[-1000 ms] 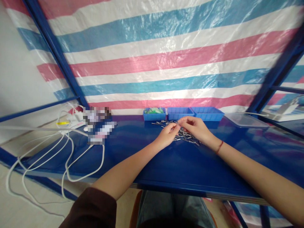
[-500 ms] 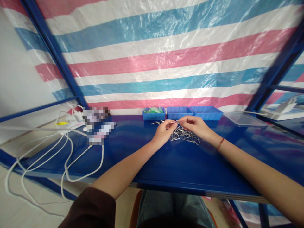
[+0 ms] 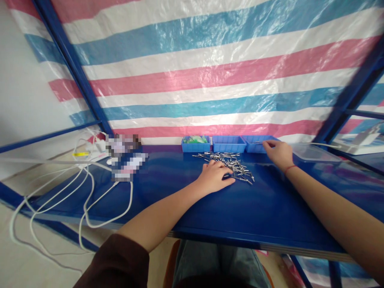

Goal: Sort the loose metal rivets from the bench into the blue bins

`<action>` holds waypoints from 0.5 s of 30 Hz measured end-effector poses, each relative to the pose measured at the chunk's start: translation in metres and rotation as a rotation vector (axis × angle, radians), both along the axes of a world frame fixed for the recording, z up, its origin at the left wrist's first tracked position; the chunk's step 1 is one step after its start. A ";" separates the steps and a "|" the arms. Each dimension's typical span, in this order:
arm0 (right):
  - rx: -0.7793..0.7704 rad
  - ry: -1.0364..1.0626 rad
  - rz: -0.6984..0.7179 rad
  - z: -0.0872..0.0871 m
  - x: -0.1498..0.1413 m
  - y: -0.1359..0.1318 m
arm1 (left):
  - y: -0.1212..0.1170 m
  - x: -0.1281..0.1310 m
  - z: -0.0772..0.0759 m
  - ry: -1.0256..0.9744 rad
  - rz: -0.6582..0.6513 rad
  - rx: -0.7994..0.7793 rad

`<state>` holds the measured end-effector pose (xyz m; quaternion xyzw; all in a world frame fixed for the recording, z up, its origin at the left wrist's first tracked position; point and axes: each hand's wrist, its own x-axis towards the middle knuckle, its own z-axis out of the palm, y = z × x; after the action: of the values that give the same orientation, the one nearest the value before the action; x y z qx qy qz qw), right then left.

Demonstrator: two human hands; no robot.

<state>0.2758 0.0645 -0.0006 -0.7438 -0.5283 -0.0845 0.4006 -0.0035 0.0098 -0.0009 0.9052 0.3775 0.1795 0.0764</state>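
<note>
The tips of our left hand (image 3: pixel 215 177) are hard to make out, since the back of the hand covers them, along with part of the metal pile (image 3: pixel 238 166) beneath. Our right hand (image 3: pixel 279 153) hides the near right part of the right-hand bin (image 3: pixel 251 149), and the floor of that bin is out of our sight. Both forearms run off toward the lower edges, the left one into a dark sleeve (image 3: pixel 120 260).

Our right thumb and fingers are pinched together on what seems to be a slender metal pin (image 3: pixel 258 142); it is small and blurred, jutting left from the fingertips, over the right-hand bin. Our left hand lies palm down at the near left side of the pile, thumb parted from the fingers, with pins showing in the gap; we cannot tell whether any pin sits under the palm. The rest of the pile spreads loosely between our hands, on the blue table (image 3: pixel 234 212).

Behind it, the middle bin (image 3: pixel 228 146) stands beside the left-hand bin (image 3: pixel 196 148), which holds a green bundle (image 3: pixel 195 139). A clear flat lid (image 3: pixel 316 154) lies to the right of our right hand, and white cables (image 3: pixel 90 188) loop well apart on the left
</note>
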 end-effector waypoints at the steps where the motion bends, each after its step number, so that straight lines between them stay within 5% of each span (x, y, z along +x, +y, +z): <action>1: -0.023 -0.021 -0.018 -0.001 0.003 0.001 | 0.000 0.000 0.000 0.016 -0.003 0.005; 15: 0.014 -0.090 0.068 0.005 -0.015 -0.003 | 0.003 0.000 0.000 0.031 -0.008 0.103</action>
<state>0.2610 0.0615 0.0045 -0.7182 -0.5701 -0.1079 0.3841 -0.0033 0.0125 -0.0014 0.9121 0.3651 0.1846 0.0244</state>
